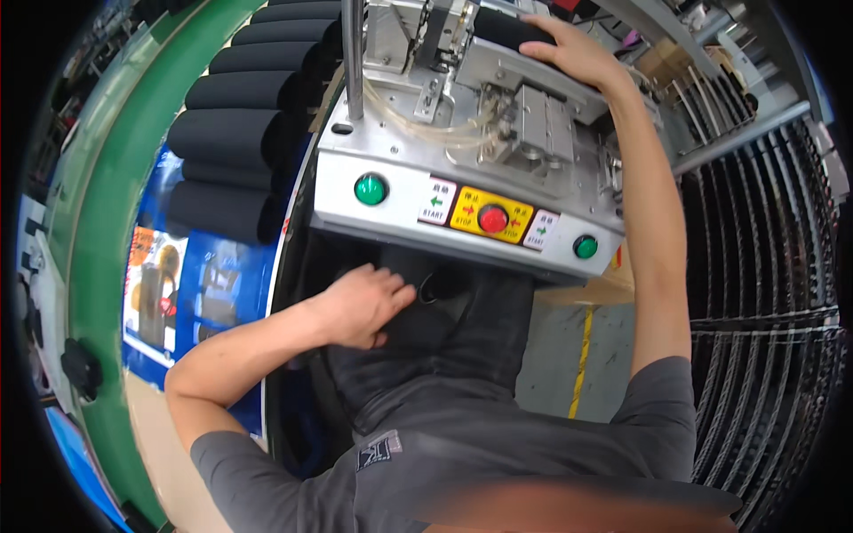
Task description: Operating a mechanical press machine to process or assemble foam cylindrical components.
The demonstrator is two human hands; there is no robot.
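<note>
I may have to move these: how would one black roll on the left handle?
A roll would probably keep its shape, since no sagging shows. Its matte surface suggests it isn't very slippery. Its rounded sides could let it roll if pushed.

At top centre, a plain black piece (508, 30) tops a silver-grey machine (384, 133), whose front panel (399, 206) is white. The left button (371, 188) and right button (585, 246) are green, the middle button (493, 218) red against a yellow label (459, 220). Upper left, rolls (227, 135) show near-black; far left, a strip (115, 209) runs green. Lower centre, the shirt (533, 453) is grey.
</note>
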